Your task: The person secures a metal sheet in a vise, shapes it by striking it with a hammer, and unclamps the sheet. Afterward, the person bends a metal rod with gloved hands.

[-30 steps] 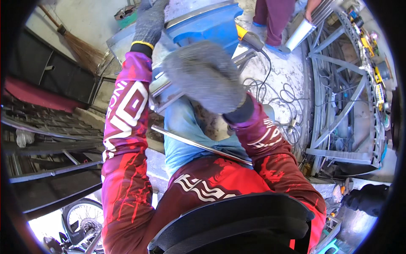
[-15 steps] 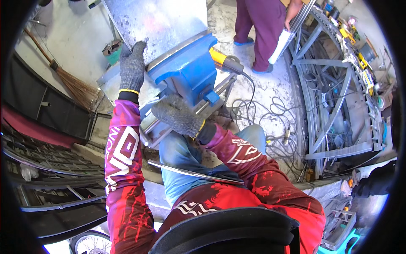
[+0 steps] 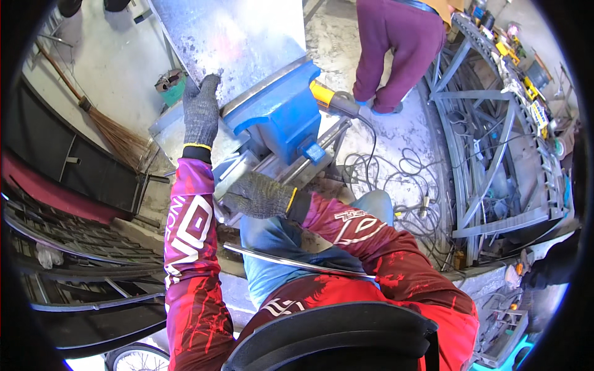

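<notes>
My left hand (image 3: 202, 114), in a grey knit glove, grips the lower left corner of a large shiny metal sheet (image 3: 247, 40), thumb and fingers on either side of its edge. The sheet stands along the jaw of a blue bench vise (image 3: 281, 117). Below the vise, near its steel rods, my gloved right hand (image 3: 263, 195) is closed with its fingers curled toward the left; whatever they hold is hidden. Across my lap lies a thin shiny metal strip (image 3: 297, 260).
A yellow power tool (image 3: 325, 94) with a black cord sits right of the vise. Cables (image 3: 411, 191) coil on the floor. Further right stands a metal frame (image 3: 489, 167). A co-worker in purple trousers (image 3: 396, 49) stands beyond. At left are a broom (image 3: 114, 133) and a green container (image 3: 173, 89).
My right hand has moved down, closer to my lap. My left hand keeps its place at the sheet's corner. The co-worker has turned, and the long metal pieces they held are out of sight.
</notes>
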{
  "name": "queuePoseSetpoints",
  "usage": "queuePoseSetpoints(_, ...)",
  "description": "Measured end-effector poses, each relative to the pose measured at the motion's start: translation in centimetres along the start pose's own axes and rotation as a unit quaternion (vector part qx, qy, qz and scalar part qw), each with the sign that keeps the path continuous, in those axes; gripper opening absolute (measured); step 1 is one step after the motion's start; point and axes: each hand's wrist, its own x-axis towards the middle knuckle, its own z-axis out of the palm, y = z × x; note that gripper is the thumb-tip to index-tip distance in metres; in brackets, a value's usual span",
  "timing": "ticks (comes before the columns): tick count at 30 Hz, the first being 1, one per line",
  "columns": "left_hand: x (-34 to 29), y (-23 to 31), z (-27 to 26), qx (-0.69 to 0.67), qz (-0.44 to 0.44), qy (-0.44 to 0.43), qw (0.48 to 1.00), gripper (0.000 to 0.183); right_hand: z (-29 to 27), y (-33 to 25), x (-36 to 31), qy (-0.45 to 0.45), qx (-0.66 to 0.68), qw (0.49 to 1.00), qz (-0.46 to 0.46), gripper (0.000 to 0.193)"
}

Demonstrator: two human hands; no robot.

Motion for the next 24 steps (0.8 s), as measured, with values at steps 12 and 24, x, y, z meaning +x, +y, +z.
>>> queuePoseSetpoints(12,0.4,-0.3,-0.4,0.038,0.024,-0.030,0.999,0.037,3.9,4.8,-2.7,-0.171,-0.149,0.961,0.160,0.027)
queuePoseSetpoints(24,0.6,-1.1,-1.6,0.070,0.051,-0.027,0.996,0.033,-1.5,-2.5,1.0,-0.010,-0.033,0.999,0.038,0.031)
